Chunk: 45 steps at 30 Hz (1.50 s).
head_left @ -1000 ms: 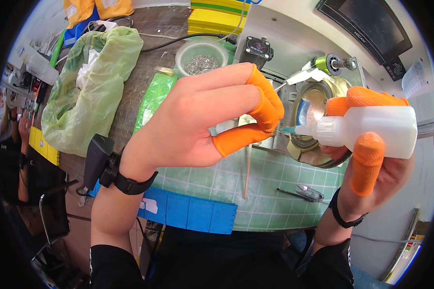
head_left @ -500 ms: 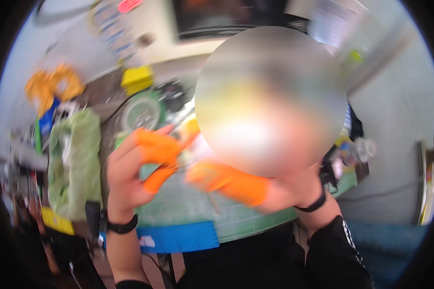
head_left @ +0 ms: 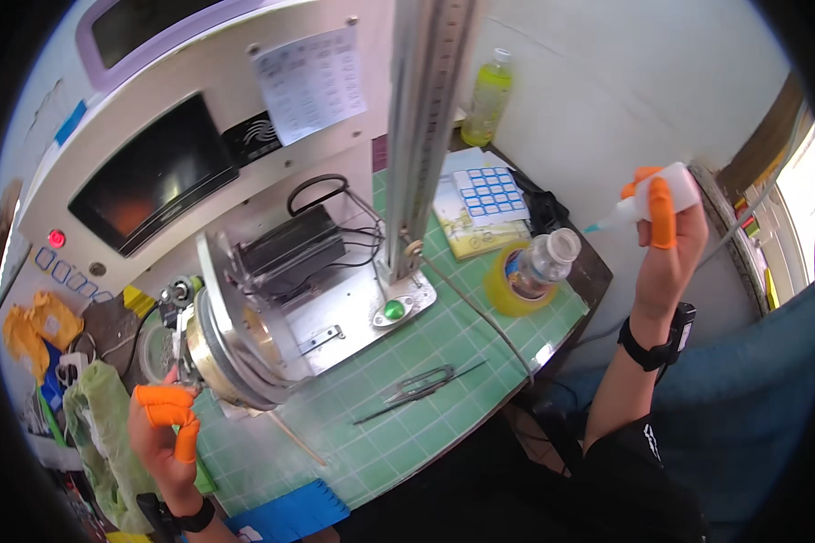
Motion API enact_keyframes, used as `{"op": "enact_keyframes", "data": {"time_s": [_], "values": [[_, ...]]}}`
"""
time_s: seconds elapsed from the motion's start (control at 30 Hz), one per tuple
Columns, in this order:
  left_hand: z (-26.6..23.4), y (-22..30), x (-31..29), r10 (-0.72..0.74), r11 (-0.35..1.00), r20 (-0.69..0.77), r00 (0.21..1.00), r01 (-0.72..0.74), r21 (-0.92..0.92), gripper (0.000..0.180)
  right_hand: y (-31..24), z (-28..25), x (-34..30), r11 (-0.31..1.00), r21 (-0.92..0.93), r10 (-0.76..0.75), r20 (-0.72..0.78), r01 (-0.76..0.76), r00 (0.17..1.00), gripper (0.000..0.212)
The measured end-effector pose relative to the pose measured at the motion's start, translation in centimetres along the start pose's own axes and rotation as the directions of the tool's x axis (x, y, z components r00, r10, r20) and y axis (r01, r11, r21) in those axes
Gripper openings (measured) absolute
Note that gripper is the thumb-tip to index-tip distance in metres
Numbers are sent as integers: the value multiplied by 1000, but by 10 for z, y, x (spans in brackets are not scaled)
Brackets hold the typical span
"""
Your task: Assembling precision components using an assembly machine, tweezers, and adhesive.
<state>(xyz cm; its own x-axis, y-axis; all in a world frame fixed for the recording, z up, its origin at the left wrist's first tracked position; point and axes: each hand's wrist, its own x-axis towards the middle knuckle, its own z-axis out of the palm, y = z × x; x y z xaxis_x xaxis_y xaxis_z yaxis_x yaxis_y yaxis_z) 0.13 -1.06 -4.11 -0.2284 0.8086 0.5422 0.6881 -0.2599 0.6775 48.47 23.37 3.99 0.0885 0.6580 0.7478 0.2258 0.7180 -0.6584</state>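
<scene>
Gripping a white squeeze bottle [head_left: 681,182] out to the side — that's the right hand [head_left: 668,249], fingers wrapped snugly round it, teal needle tip angled left and slightly down near a clear plastic bottle [head_left: 545,262]. Left hand [head_left: 157,439] is way over by the machine's round metal drum [head_left: 217,362], fingers bent in orange finger cots [head_left: 165,404] — can't tell if they're pinching anything. Thread snips [head_left: 409,393] lie on the green gridded mat [head_left: 398,443] between them.
</scene>
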Motion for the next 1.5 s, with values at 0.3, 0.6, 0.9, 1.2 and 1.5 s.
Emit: {"op": "enact_keyframes", "data": {"time_s": [0.3, 0.6, 0.9, 1.2, 1.5], "values": [[6, 4, 8, 33, 998, 5, 999, -33, -44, 14, 28, -2, -12, 962, -271, 64, 74, -42, 995, 19], [3, 8, 11, 47, 999, 23, 999, -47, -15, 12, 45, 14, -28, 939, -283, 262, 220, -196, 940, 22], [2, 6, 11, 66, 995, 42, 997, -62, -84, 13, 47, 9, -46, 900, -365, 336, 229, -239, 913, 25], [8, 2, 23, 96, 989, 78, 992, -86, -118, 15, -36, -30, -53, 934, -351, -19, 121, 61, 992, 23], [0, 8, 19, 132, 988, 73, 989, -126, -93, 15, -38, 75, -116, 926, -327, 274, 926, 188, 261, 27]]}}
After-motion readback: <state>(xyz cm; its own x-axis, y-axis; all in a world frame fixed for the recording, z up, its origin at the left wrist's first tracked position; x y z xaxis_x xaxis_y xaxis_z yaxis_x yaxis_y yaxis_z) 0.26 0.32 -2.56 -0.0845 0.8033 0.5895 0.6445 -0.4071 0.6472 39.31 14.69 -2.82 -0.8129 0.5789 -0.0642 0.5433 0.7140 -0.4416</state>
